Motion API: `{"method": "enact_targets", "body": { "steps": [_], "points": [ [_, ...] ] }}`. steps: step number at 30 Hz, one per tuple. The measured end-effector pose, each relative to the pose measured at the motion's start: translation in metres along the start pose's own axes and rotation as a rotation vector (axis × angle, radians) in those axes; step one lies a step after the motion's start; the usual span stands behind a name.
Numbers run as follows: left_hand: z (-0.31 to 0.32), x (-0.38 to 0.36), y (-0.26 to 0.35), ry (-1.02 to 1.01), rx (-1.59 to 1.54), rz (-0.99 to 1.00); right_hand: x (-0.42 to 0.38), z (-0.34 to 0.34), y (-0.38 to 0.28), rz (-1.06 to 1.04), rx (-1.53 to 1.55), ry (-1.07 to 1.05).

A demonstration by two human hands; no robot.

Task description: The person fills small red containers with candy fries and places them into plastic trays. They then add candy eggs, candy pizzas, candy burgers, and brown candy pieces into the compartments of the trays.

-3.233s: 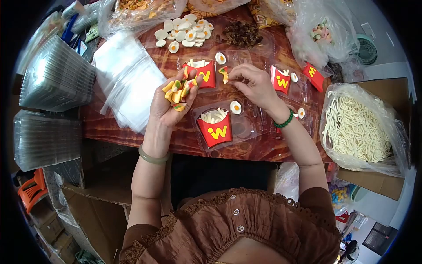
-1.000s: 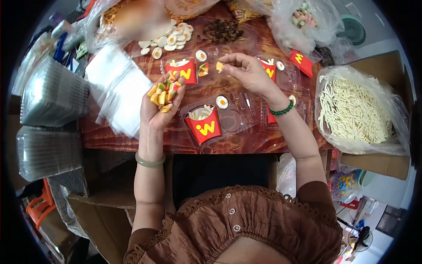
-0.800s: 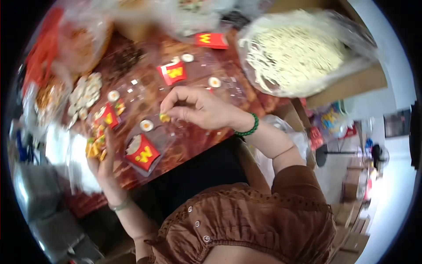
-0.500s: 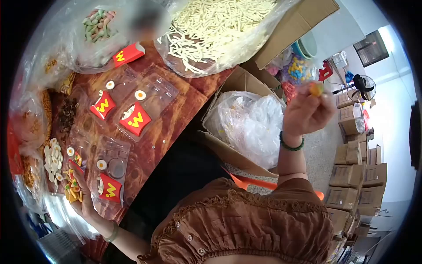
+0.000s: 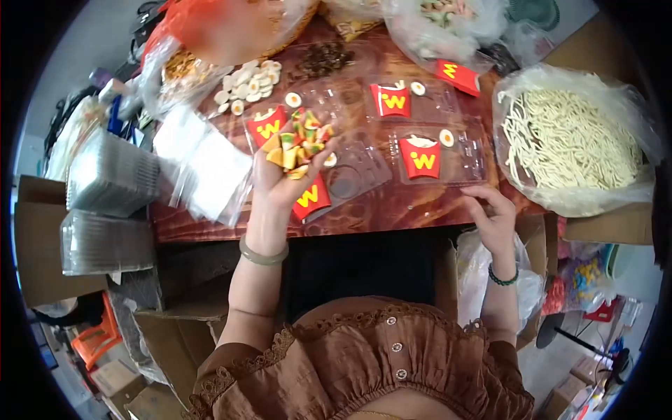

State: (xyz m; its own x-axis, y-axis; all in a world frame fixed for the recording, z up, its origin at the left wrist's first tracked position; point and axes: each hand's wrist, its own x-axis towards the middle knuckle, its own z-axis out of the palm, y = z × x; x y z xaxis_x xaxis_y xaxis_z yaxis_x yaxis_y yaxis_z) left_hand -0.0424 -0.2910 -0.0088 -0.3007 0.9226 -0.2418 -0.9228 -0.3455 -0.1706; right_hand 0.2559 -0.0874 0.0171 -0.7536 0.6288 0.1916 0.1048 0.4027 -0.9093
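Observation:
My left hand (image 5: 278, 180) is palm up above the table, cupping a heap of small yellow, orange, red and green gummy candies (image 5: 297, 147). Under and around it lie clear plastic trays (image 5: 364, 173) with red cartons marked in yellow (image 5: 311, 198) and egg-shaped candies (image 5: 293, 99). My right hand (image 5: 493, 213) is over the table's front edge, fingers loosely bent and apart, with nothing visible in them. Just beyond its fingertips is another clear tray (image 5: 465, 164), holding a red carton (image 5: 420, 157) and an egg candy (image 5: 446, 137).
A bag of pale strip candies (image 5: 574, 140) stands at the right. Egg candies (image 5: 248, 85) and a dark pile (image 5: 325, 59) lie farther back. Plastic sleeves (image 5: 203, 164) and stacked clear trays (image 5: 112, 175) are at the left. An open carton (image 5: 535, 245) sits below the right edge.
The view has turned from the right side back to the table. My right hand, which held up a small yellow-orange piece, is now down near a tray. My left hand still cups its candies.

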Motion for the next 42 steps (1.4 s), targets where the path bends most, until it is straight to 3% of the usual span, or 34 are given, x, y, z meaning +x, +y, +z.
{"method": "enact_targets", "body": {
  "steps": [2, 6, 8, 11, 13, 14, 16, 19, 20, 21, 22, 23, 24, 26, 30, 33, 35, 42],
  "points": [
    [0.0, 0.0, -0.009, -0.125, 0.086, -0.021, 0.048, 0.048, -0.017, -0.347, -0.091, -0.176],
    [0.002, -0.005, -0.011, -0.023, 0.094, 0.121, 0.113, 0.119, -0.053, -0.293, 0.056, -0.412],
    [-0.005, -0.01, -0.002, -0.145, 0.118, 0.026, 0.132, 0.139, -0.049, -0.353, 0.026, -0.493],
    [-0.01, -0.01, 0.011, -0.101, 0.111, 0.034, 0.149, 0.157, -0.04, -0.467, -0.011, -0.602],
    [-0.012, -0.01, 0.017, -0.101, 0.115, 0.028, 0.152, 0.165, -0.034, -0.186, 0.164, -0.633],
    [-0.008, -0.012, 0.017, -0.019, 0.135, 0.064, 0.154, 0.166, -0.038, -0.181, 0.159, -0.634],
    [-0.007, -0.013, 0.019, 0.062, 0.152, 0.095, 0.157, 0.164, -0.047, 0.207, 0.426, -0.674],
    [-0.011, -0.017, 0.032, -0.155, 0.074, -0.083, 0.17, 0.164, -0.039, 0.226, 0.315, -0.683],
    [-0.013, -0.019, 0.038, -0.067, 0.058, -0.004, 0.175, 0.168, -0.033, 0.233, 0.312, -0.686],
    [-0.014, -0.021, 0.044, 0.021, 0.043, 0.075, 0.181, 0.172, -0.026, 0.12, 0.265, -0.652],
    [-0.014, -0.024, 0.052, 0.004, -0.013, 0.048, 0.186, 0.175, -0.021, 0.009, 0.218, -0.617],
    [-0.02, -0.025, 0.06, -0.019, 0.02, 0.097, 0.19, 0.176, -0.028, -0.072, -0.027, -0.632],
    [-0.026, -0.025, 0.067, -0.043, 0.055, 0.146, 0.194, 0.181, -0.024, -0.068, -0.03, -0.636],
    [-0.032, -0.023, 0.077, -0.101, 0.07, 0.183, 0.203, 0.195, -0.017, -0.414, -0.18, -0.726],
    [-0.037, -0.018, 0.086, 0.001, 0.062, 0.245, 0.21, 0.219, -0.013, -0.474, -0.284, -0.879],
    [-0.035, -0.018, 0.085, -0.009, 0.06, 0.245, 0.208, 0.228, -0.008, -0.566, -0.395, -0.783],
    [-0.036, -0.018, 0.083, -0.004, 0.069, 0.255, 0.204, 0.226, -0.004, -0.427, -0.247, -0.718],
    [-0.039, -0.017, 0.084, -0.015, 0.062, 0.24, 0.193, 0.22, 0.01, -0.539, -0.195, -0.739]
  ]
}}
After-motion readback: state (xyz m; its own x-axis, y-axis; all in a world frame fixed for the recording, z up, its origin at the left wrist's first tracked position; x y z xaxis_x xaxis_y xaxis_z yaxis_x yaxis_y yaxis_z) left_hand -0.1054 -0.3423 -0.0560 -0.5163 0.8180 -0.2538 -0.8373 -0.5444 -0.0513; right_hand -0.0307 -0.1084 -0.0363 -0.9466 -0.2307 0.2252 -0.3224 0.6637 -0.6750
